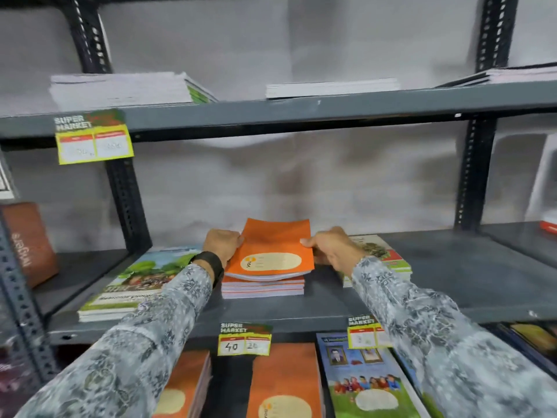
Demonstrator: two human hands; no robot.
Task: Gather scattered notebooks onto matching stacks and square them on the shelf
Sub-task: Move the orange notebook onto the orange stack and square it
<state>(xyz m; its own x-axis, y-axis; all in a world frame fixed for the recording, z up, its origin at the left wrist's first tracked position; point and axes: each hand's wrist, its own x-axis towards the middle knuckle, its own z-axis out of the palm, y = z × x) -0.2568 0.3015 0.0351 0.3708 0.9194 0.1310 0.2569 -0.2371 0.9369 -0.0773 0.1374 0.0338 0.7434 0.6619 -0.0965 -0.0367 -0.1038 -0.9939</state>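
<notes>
A small bundle of orange notebooks with a cream oval label is tilted up just above a low stack of matching orange notebooks on the middle shelf. My left hand grips the bundle's left edge and my right hand grips its right edge. To the left lies a stack of green picture-cover notebooks. Behind my right wrist is another picture-cover stack, partly hidden.
The upper shelf carries three pale stacks. Below, the lower shelf holds orange notebook stacks and a blue-green cover stack. Price tags hang from the shelf edges. A brown box stands at far left beside slotted uprights.
</notes>
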